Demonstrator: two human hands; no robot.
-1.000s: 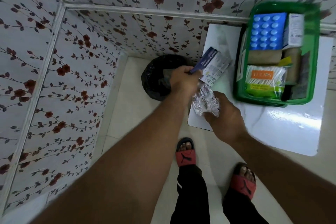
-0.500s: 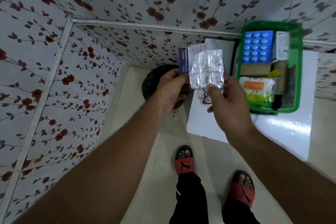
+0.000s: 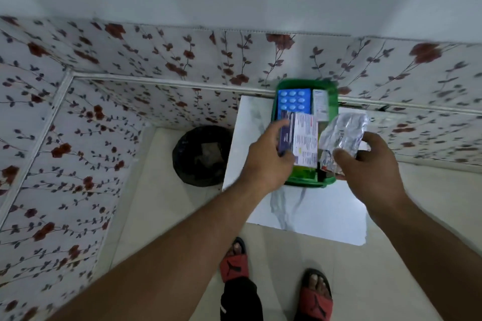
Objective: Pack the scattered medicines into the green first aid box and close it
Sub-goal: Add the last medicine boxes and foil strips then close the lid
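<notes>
Both hands have moved from beside the green first aid box (image 3: 331, 91) to above it. Your left hand (image 3: 268, 161) grips a printed medicine carton (image 3: 303, 141); your right hand (image 3: 370, 164) pinches foil blister strips (image 3: 344, 133). Judgement: release into the box comes next.

1. Supporting surface: a white marble-patterned table top (image 3: 307, 211), glossy, with grey veining near its middle. Its far edge sits against the floral-tiled wall (image 3: 156, 60).
2. Resting directly on it: one green first aid box (image 3: 330, 86), open, at the far end against the wall. Its near rim shows as a green strip; much of its interior is hidden by what is held over it.
3. The remainder of the visible table top is bare.
4. Floor (image 3: 161, 190): pale tile. On it, left of the table, stands a round black bin (image 3: 200, 156), close to the table's left edge.
</notes>
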